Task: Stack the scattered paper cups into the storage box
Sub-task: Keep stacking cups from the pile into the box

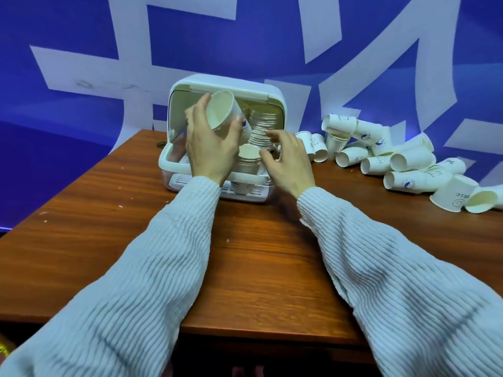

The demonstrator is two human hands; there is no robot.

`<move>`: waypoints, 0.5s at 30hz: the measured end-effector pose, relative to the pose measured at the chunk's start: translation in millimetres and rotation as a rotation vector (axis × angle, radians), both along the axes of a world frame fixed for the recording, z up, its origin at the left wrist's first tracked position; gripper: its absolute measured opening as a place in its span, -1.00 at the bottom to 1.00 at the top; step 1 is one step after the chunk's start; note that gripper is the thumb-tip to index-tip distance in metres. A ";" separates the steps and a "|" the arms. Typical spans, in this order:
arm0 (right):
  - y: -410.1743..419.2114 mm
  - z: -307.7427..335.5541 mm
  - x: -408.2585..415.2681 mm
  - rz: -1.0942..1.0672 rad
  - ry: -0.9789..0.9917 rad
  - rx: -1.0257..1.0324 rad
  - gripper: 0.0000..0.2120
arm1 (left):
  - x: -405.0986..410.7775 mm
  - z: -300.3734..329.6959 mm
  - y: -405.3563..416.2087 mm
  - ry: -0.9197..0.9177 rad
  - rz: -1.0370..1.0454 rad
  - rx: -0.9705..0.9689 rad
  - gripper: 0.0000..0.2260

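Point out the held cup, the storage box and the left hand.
held cup (221,110), head view, inner wall.
storage box (275,91), head view, lid's top edge.
left hand (209,144), head view, back of hand.

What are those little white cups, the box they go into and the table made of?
The cup in the left hand looks like thin matt paper: rolled rim, printed logo. The storage box seems smooth white plastic with a faint sheen and rounded corners. The table shows reddish wood grain, possibly veneer or laminate.

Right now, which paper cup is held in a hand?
The paper cup gripped by the left hand in front of the storage box, mouth toward the camera. The other cups lie on the table or sit stacked inside.
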State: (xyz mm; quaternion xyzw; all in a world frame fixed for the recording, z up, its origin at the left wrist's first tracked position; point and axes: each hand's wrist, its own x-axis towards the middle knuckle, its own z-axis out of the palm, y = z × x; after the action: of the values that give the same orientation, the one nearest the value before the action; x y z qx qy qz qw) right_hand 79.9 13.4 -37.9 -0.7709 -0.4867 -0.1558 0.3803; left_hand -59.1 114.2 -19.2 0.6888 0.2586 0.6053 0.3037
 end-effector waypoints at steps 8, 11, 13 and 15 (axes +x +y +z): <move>-21.5 -13.5 11.4 -0.019 0.125 0.032 -0.65 | 27.5 -16.4 13.1 0.738 0.028 0.226 -0.39; -25.8 -20.2 17.1 -0.021 0.149 0.041 -0.66 | 23.2 -28.1 10.2 1.002 0.108 0.304 -0.22; -27.6 -24.2 21.0 -0.022 0.203 0.064 -0.67 | 23.6 -30.1 6.9 1.018 0.111 0.275 -0.16; -27.6 -27.7 26.0 -0.042 0.274 0.092 -0.67 | 26.3 -28.7 -2.1 0.924 0.133 0.253 -0.22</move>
State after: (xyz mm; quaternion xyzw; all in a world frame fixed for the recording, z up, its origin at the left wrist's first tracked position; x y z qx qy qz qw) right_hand 105.9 -14.1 -65.7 -0.7768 -0.4063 -0.0790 0.4746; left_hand -32.8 112.0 -47.9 0.8991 0.3341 0.2810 0.0315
